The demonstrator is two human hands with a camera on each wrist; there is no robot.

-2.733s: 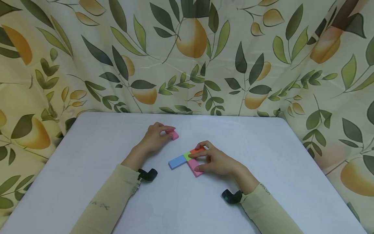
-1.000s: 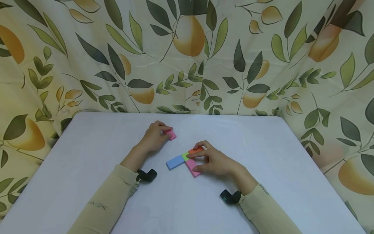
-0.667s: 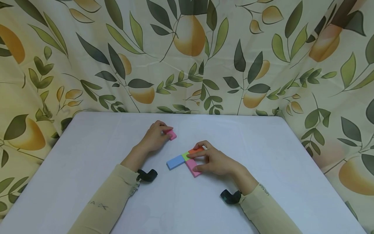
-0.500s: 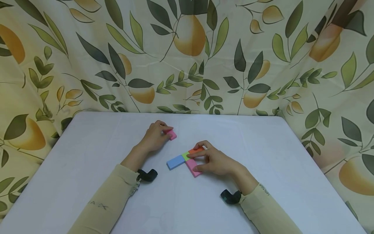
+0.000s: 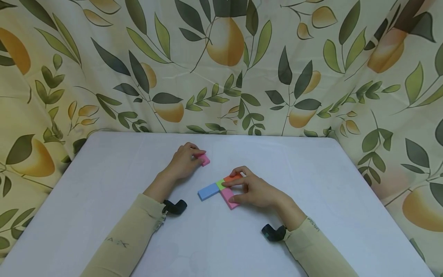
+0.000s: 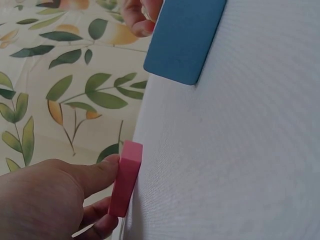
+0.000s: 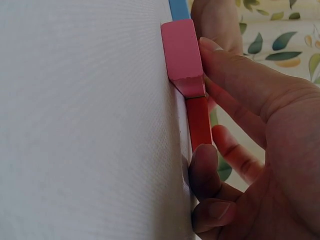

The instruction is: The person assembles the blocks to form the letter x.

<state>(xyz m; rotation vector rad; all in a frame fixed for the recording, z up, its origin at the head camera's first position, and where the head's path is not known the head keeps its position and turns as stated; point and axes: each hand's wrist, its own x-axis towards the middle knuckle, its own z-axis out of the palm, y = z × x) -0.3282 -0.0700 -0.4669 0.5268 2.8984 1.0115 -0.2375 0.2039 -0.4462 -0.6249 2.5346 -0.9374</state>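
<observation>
My left hand (image 5: 198, 158) pinches a small pink block (image 5: 205, 160) that lies flat on the white table (image 5: 114, 169), behind the other blocks. The left wrist view shows the thumb and fingers (image 6: 95, 175) at this pink block's (image 6: 125, 184) edge. Four flat blocks form a cluster: blue (image 5: 209, 191), green (image 5: 220, 185), orange (image 5: 232, 178) and a second pink one (image 5: 230, 198). My right hand (image 5: 228, 191) holds the orange and pink pieces. In the right wrist view its fingers (image 7: 235, 75) lie along the pink block (image 7: 181, 52) and a digit presses the orange block's (image 7: 199, 122) end.
A leaf-and-pear patterned curtain (image 5: 221, 65) hangs behind and to both sides of the table. Black wrist cameras sit at my left wrist (image 5: 174, 207) and right wrist (image 5: 273, 232). The blue block (image 6: 185, 37) lies a short way from my left hand.
Neither hand nor any block has visibly moved; only the head view shifts very slightly.
</observation>
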